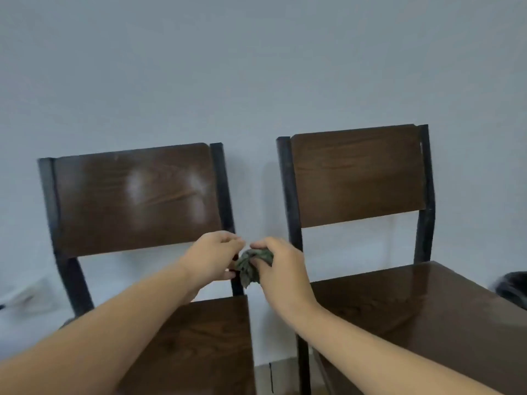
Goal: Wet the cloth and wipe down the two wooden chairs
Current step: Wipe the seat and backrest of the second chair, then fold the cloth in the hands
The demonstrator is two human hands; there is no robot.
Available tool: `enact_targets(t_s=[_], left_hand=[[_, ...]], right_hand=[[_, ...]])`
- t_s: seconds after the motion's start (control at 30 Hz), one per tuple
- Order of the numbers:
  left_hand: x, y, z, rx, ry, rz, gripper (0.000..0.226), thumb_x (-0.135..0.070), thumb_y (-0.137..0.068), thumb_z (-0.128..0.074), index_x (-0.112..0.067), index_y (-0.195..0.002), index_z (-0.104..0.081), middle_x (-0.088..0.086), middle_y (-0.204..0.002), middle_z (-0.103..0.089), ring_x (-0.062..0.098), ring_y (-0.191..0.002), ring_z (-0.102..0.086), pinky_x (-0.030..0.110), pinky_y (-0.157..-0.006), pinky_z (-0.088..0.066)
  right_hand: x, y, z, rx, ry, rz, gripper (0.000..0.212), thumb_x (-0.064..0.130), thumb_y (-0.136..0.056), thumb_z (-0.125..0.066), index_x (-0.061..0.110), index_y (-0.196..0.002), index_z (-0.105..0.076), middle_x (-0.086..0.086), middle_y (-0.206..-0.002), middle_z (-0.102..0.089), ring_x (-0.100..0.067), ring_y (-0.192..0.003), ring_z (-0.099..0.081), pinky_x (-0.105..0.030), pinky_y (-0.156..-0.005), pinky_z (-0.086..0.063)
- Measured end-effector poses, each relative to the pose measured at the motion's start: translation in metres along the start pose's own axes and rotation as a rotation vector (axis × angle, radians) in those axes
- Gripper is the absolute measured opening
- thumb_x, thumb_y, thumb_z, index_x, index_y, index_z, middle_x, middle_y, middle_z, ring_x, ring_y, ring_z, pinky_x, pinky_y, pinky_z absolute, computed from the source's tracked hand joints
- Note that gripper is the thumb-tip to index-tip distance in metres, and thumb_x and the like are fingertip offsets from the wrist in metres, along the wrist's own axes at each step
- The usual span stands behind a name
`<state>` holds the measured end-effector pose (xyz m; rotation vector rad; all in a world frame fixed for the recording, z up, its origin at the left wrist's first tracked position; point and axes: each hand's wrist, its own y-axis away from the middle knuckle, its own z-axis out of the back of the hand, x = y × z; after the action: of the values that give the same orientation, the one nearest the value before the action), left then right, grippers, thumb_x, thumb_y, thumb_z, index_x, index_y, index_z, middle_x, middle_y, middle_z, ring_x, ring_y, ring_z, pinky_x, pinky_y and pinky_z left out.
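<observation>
Two dark brown wooden chairs with black metal frames stand side by side against a pale grey wall [256, 67], the left chair [134, 195] and the right chair [356, 175] a little apart. Between them, in front of the gap, the right hand [281, 269] grips a crumpled grey-green cloth [251, 266]. The left hand [212, 259] is curled just beside the cloth, fingertips at its edge; whether it grips the cloth I cannot tell.

Motion blur softens the whole view. Cloth [252, 266] largely hidden inside the right hand [281, 270]; left hand [212, 259] fingertips concealed. Both chair seats cut by the bottom edge. Dark object [513, 289] at right edge unidentifiable.
</observation>
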<state>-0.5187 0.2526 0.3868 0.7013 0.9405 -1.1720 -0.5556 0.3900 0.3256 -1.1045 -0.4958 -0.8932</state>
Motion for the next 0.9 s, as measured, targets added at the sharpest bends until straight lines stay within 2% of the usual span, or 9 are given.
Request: enact_targets(t_s=[0.13, 0.23, 0.33, 0.4, 0.47, 0.57, 0.7, 0.8, 0.9], left_hand=[[0.059, 0.08, 0.094, -0.129, -0.279, -0.102, 0.022, -0.035, -0.102, -0.057, -0.029, -0.117, -0.072, -0.007, -0.111, -0.073, 0.014, -0.101, -0.07, 0.033, -0.09, -0.057], [0.123, 0.149, 0.169, -0.207, -0.45, -0.055, 0.022, -0.037, -0.101, -0.059, -0.032, -0.117, -0.073, -0.014, -0.11, -0.073, 0.006, -0.094, -0.067, 0.024, -0.083, -0.049], [0.178, 0.213, 0.23, -0.251, -0.371, 0.048, 0.02, -0.033, -0.099, -0.063, -0.032, -0.116, -0.074, -0.014, -0.104, -0.076, 0.007, -0.09, -0.072, 0.032, -0.085, -0.06], [0.205, 0.255, 0.265, -0.3, -0.303, 0.081, 0.021, -0.025, -0.098, -0.066, -0.027, -0.117, -0.075, -0.009, -0.101, -0.079, 0.013, -0.09, -0.076, 0.037, -0.084, -0.064], [0.23, 0.299, 0.295, -0.382, -0.283, 0.103, 0.021, -0.016, -0.096, -0.069, -0.027, -0.112, -0.077, -0.009, -0.096, -0.08, 0.02, -0.087, -0.078, 0.035, -0.08, -0.065], [0.266, 0.371, 0.326, -0.463, -0.203, 0.184, 0.021, -0.009, -0.094, -0.073, -0.023, -0.108, -0.077, -0.001, -0.095, -0.081, 0.027, -0.087, -0.079, 0.036, -0.078, -0.065], [0.33, 0.453, 0.327, -0.35, -0.204, 0.403, 0.025, -0.014, -0.089, -0.079, -0.027, -0.11, -0.078, -0.003, -0.102, -0.081, 0.017, -0.089, -0.078, 0.034, -0.081, -0.063], [0.396, 0.486, 0.293, -0.26, -0.229, 0.577, 0.02, -0.023, -0.084, -0.08, -0.034, -0.101, -0.079, -0.011, -0.103, -0.08, 0.01, -0.085, -0.076, 0.031, -0.082, -0.061], [0.46, 0.491, 0.254, -0.25, -0.286, 0.663, 0.014, -0.031, -0.083, -0.08, -0.038, -0.094, -0.076, -0.013, -0.1, -0.077, 0.006, -0.082, -0.071, 0.022, -0.081, -0.056]], right_hand=[[0.079, 0.042, -0.059, 0.184, -0.13, -0.131, 0.018, 0.014, -0.094, -0.071, 0.022, -0.11, -0.069, 0.003, -0.104, -0.071, -0.012, -0.097, -0.068, -0.012, -0.066, -0.048], [0.138, 0.087, -0.121, 0.402, -0.16, -0.172, 0.023, 0.017, -0.091, -0.076, 0.019, -0.113, -0.071, 0.006, -0.101, -0.067, -0.015, -0.098, -0.065, -0.022, -0.075, -0.056], [0.189, 0.137, -0.183, 0.552, -0.174, -0.141, 0.023, 0.018, -0.085, -0.082, 0.021, -0.107, -0.076, 0.005, -0.102, -0.071, -0.012, -0.097, -0.065, -0.024, -0.081, -0.057], [0.226, 0.173, -0.221, 0.599, -0.192, -0.089, 0.017, 0.021, -0.084, -0.081, 0.025, -0.1, -0.078, 0.003, -0.099, -0.075, -0.013, -0.092, -0.069, -0.028, -0.078, -0.06], [0.26, 0.214, -0.257, 0.622, -0.174, 0.028, 0.009, 0.021, -0.087, -0.075, 0.025, -0.094, -0.076, 0.003, -0.091, -0.076, -0.017, -0.087, -0.072, -0.04, -0.076, -0.063], [0.3, 0.284, -0.294, 0.7, -0.117, 0.264, 0.015, 0.008, -0.089, -0.066, 0.018, -0.098, -0.07, -0.004, -0.093, -0.073, -0.025, -0.092, -0.068, -0.045, -0.073, -0.06], [0.295, 0.374, -0.314, 0.979, 0.019, 0.354, 0.02, 0.008, -0.088, -0.067, 0.015, -0.106, -0.067, -0.007, -0.106, -0.068, -0.029, -0.098, -0.06, -0.035, -0.072, -0.048], [0.245, 0.427, -0.331, 1.126, 0.113, 0.173, 0.021, 0.001, -0.079, -0.062, 0.015, -0.09, -0.072, -0.007, -0.096, -0.069, -0.028, -0.087, -0.063, -0.036, -0.074, -0.055], [0.19, 0.462, -0.356, 1.127, 0.196, -0.077, 0.019, 0.002, -0.077, -0.064, 0.019, -0.083, -0.072, -0.003, -0.094, -0.068, -0.028, -0.085, -0.066, -0.037, -0.07, -0.059]])
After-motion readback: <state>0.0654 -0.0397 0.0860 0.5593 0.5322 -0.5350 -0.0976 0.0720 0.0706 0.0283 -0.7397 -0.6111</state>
